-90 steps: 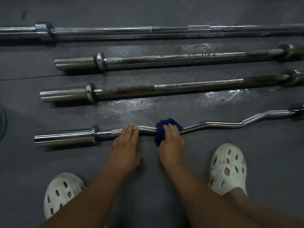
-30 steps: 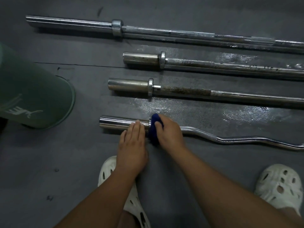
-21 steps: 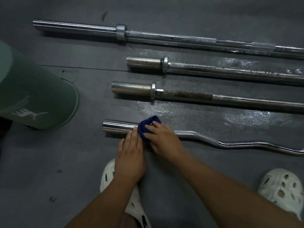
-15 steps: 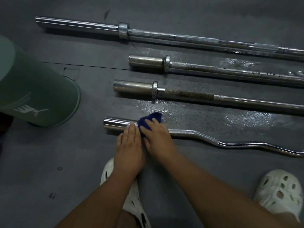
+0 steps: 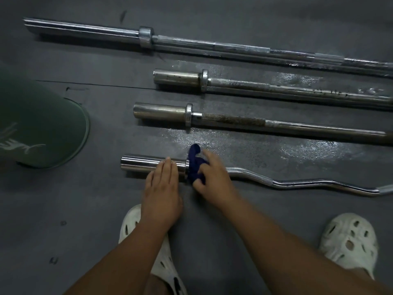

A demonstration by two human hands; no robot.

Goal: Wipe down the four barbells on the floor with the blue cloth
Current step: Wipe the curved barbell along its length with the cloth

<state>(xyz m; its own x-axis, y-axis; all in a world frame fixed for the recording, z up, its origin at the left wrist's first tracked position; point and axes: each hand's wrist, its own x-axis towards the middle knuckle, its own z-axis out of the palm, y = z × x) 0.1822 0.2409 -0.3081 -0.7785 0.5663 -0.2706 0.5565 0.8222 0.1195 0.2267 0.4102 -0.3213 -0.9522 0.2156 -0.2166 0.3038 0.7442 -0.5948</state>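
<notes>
Four steel barbells lie roughly side by side on a dark grey rubber floor [image 5: 85, 209], their left ends in view and their shafts running off to the right. The nearest is a chrome curl bar with a wavy shaft [image 5: 138, 164]. Beyond it lies a straight bar with a brown rusty patch on its shaft [image 5: 234, 120], then a duller straight bar with a speckled sleeve [image 5: 176, 77]. Farthest is a long thin-sleeved bar [image 5: 85, 28] that reaches well further left than the others.

The bunched dark blue cloth [image 5: 194, 165] sits on the curl bar, right against the collar where the smooth sleeve meets the shaft. Part of it sticks up on the far side of the bar. The right hand [image 5: 212, 177] grips the cloth, with fingers curled over it from the far side and the thumb tucked in on the near side. It presses the cloth onto the bar. The left hand [image 5: 162, 192] lies flat just left of the cloth. Its fingers are straight and held together, their tips resting on the sleeve close to the collar, and it holds nothing.

A shiny wet patch [image 5: 234, 145] spreads over the floor between the curl bar and the rusty bar, and smaller wet marks show further back. At the left edge a large dark green padded cylinder with a white logo [image 5: 42, 124] rests on the floor. Near the bottom two white perforated clogs show, one [image 5: 130, 224] partly under the left forearm and one [image 5: 348, 241] at the right.
</notes>
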